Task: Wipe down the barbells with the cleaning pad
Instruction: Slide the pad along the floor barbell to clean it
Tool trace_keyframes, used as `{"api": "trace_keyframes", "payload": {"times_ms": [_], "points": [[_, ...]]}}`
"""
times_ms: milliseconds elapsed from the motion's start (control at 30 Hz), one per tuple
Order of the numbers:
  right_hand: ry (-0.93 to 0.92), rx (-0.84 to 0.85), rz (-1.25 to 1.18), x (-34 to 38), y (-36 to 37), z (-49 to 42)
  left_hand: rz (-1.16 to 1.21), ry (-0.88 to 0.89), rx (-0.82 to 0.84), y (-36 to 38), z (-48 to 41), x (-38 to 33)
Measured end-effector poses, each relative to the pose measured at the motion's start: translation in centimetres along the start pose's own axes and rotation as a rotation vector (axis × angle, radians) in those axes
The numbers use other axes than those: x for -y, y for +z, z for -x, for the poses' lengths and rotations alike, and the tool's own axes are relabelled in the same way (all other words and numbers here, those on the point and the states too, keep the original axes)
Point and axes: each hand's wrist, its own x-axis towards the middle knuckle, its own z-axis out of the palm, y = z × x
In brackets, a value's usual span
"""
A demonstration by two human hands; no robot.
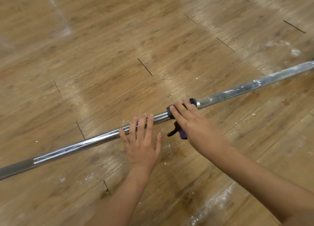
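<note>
Head view: one barbell (76, 145), left hand (142, 146) spread flat on it, right hand (192, 122) flat, pressing one cleaning pad (183, 135).

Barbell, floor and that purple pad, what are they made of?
The barbell looks like metal, probably chromed steel: mirror-shiny, with a rough grip patch and white smears. The floor looks like glossy wood or wood-look planks, showing grain and seams. The purple pad seems soft, maybe cloth; it bends over the bar.

Left hand (142, 140) flat on the barbell (76, 146), right hand (192, 122) atop the cleaning pad (183, 135) on it
</note>
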Motion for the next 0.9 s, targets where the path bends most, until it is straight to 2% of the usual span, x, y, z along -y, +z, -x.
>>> {"api": "trace_keyframes", "payload": {"times_ms": [67, 233, 434, 634, 834, 900], "points": [[-0.010, -0.043, -0.005, -1.0, -0.4, 0.3, -0.008, 0.007, 0.017, -0.3, 0.6, -0.1], [0.180, -0.057, -0.022, -2.5, -0.2, 1.5, -0.034, 0.021, 0.091, -1.2, 1.9, -0.8], [0.033, -0.033, -0.062, -1.4, 0.0, 3.7, 0.185, -0.108, 0.135, -3.4, 2.1, -3.9], [0.188, -0.064, -0.058, -2.1, -0.1, 4.6, 0.148, -0.076, 0.191, -4.1, 1.9, -4.2], [0.088, -0.054, -0.091, -1.2, 0.0, 6.3, 0.170, -0.087, 0.136, -3.6, 3.5, -4.6], [0.123, -0.039, -0.089, -2.1, -0.2, 6.4, 0.177, -0.093, 0.110, -3.6, 4.0, -4.9]]}}
